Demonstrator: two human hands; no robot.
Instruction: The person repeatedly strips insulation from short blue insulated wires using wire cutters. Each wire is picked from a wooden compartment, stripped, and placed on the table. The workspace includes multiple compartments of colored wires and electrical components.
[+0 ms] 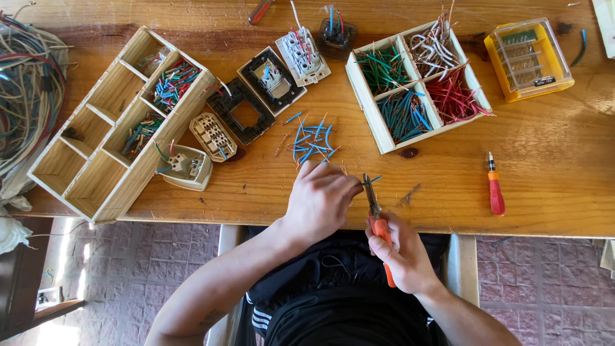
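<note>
A pair of orange-handled pliers (378,221) is clasped in the right hand (403,256), its jaws closed on a short blue wire (371,182) pinched by the left hand (320,198) just beside them. Too hard a squeeze could sever the wire, and the fingers (354,187) are near the jaws. Beyond the pliers, the loose blue wires (312,142) could be scattered by a sleeve.
</note>
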